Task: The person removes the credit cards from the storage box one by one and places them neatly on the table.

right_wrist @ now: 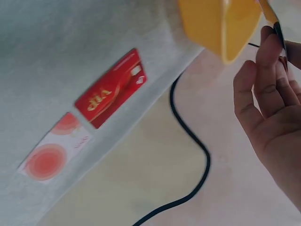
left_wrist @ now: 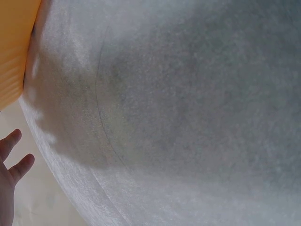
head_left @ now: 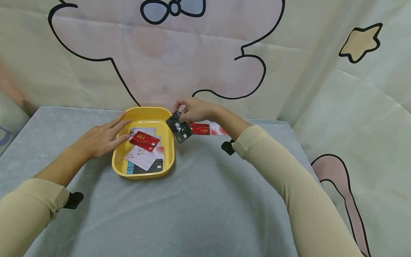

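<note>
Hanging at the right rim of a yellow tray (head_left: 147, 114), black VIP card (head_left: 179, 128) pinched in the right hand (head_left: 194, 110), left hand (head_left: 101, 140) unclenched across the opposite rim, loose cards (head_left: 141, 157) inside, red VIP card (right_wrist: 111, 89) on gray cloth (head_left: 208, 200).

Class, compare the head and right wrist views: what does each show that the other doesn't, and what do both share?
Only the head view: the left hand at the yellow tray, the cards inside it, and the drawn star.
Only the right wrist view: the white card with red circles in full; the right forearm partly hides it from the head camera.
Both: the right hand pinching a dark card, the red VIP card beside the white one, and the tray.
</note>
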`<state>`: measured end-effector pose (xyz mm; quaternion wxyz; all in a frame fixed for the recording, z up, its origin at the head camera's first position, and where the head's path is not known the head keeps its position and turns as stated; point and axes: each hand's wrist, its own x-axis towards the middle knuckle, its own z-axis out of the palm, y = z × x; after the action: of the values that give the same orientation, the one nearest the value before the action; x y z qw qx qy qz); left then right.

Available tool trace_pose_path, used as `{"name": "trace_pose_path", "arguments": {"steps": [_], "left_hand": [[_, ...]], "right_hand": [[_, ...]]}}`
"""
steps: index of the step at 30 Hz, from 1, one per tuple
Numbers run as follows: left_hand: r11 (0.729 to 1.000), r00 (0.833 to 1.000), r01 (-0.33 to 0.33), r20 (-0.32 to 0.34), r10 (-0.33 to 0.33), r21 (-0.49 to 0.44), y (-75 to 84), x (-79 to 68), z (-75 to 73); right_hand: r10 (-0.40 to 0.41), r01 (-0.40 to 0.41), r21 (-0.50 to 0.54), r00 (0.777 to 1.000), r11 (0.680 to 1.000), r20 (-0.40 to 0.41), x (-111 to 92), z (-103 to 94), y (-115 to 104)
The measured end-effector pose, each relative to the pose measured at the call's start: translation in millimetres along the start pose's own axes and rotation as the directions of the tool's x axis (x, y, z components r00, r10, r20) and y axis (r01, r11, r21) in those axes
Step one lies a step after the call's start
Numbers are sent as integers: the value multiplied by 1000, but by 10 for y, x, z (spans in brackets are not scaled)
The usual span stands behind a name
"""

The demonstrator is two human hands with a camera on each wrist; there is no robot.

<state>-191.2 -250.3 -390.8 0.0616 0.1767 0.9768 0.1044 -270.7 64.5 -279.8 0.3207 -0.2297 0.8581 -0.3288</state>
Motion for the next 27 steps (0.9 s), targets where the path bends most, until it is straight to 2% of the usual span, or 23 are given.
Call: {"name": "trace_pose_path", "arguments": {"steps": [7,16,27], "left_hand": [[1000,1000,9,2,-9,-1,9,-9,1],[1000,1000,12,13,-12,-6,17,-6,-6],[1000,1000,20,11,-20,-5,26,-10,2]], "right_hand": [[7,-6,14,998,1000,-55,-3,-13,193],[52,-48,54,995,997,-88,-7,-45,493],[72,-64,119,995,991,-64,-16,17,809]]}}
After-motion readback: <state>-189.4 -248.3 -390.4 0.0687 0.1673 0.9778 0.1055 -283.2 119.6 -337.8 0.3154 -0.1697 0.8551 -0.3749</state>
